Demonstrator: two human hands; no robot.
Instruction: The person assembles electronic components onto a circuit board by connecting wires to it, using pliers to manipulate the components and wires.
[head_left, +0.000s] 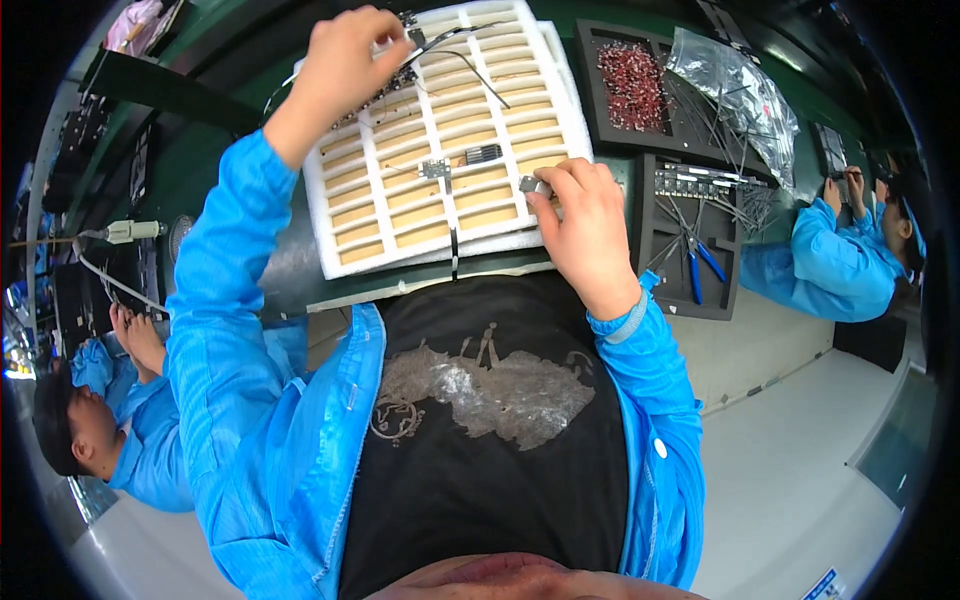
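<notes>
A white foam tray with rows of narrow slots lies in front of me. At its right edge my right hand pinches a small grey metal piece between thumb and fingers. My left hand reaches over the tray's upper left, fingers curled at a cluster of small black parts; what they grip is hidden. A thin black cable runs from there across the slots. In the tray's middle sit a small silver bracket-like part and a dark ribbed block. A black strip hangs over the front edge.
At the right, a dark tray holds many small red parts, thin rods and a clear plastic bag. Below it, another dark tray holds blue-handled pliers and metal pieces. Co-workers in blue sit at left and right.
</notes>
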